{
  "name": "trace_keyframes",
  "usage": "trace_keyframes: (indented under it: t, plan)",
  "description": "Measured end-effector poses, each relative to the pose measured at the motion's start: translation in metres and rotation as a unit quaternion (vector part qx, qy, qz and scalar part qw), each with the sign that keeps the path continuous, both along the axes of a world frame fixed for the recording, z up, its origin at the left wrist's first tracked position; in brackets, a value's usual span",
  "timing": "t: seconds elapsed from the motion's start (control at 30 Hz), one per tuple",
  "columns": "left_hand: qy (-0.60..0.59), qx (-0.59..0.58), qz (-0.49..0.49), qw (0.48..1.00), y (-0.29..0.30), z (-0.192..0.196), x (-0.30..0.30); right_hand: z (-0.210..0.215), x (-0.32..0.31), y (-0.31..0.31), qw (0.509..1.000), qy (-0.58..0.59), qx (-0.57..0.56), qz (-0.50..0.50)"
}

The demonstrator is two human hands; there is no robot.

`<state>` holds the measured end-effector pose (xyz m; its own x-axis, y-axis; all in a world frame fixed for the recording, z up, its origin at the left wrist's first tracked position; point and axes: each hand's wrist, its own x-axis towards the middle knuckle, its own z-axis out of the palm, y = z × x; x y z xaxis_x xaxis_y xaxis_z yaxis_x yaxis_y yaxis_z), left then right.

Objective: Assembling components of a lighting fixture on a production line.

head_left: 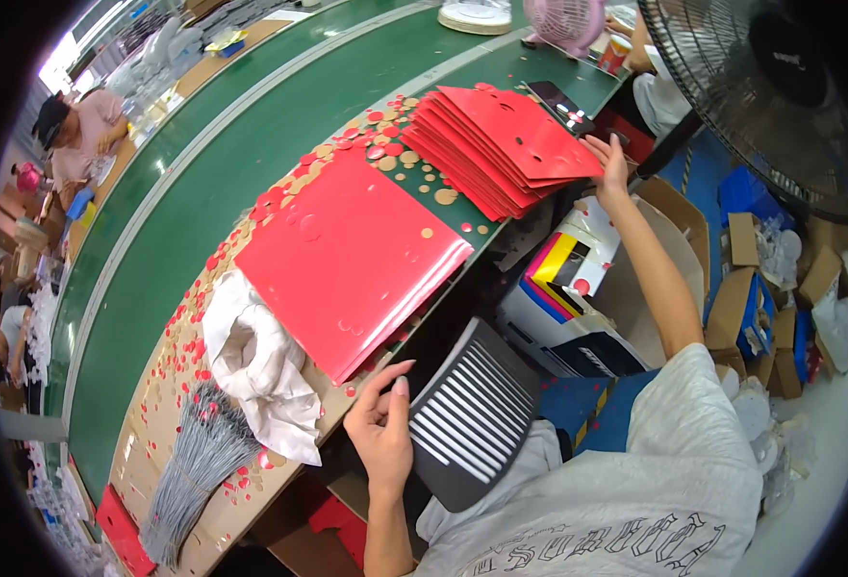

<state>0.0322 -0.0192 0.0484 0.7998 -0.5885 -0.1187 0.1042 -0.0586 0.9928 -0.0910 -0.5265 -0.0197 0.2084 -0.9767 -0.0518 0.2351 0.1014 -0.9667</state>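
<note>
My left hand is beside the near corner of a flat pile of glossy red sheets, with thumb and forefinger apart and nothing in them. My right hand is raised at the right end of a second stack of red sheets with punched holes. Its fingers are stretched out, and the fingertips are at or very near the stack's edge; contact cannot be made out. The sheets in that stack are fanned unevenly. Small red and tan discs lie scattered around both piles.
A crumpled white cloth and a bundle of grey wires lie on the left. A black slotted panel is close to my body. Right of it stand an open carton and a large fan. Co-workers sit farther off.
</note>
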Motion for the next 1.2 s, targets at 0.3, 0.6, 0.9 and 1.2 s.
trace_keyframes:
  t: [0.3,0.6,0.9,1.2]
  plan:
    - [0.004,-0.014,0.016,1.000,0.016,0.004,0.000,0.006,0.018,-0.013,0.994,-0.072,0.055,-0.061]
    - [0.023,-0.023,0.028,0.999,0.019,0.014,-0.003,-0.003,0.033,-0.018,0.994,-0.082,0.075,-0.017]
    - [0.011,-0.032,0.071,0.997,0.011,0.012,0.006,0.072,0.035,0.093,0.868,0.213,-0.449,0.020]
    - [-0.029,-0.018,0.077,0.996,-0.012,0.012,-0.003,0.100,0.026,0.333,0.575,0.033,-0.619,0.534]
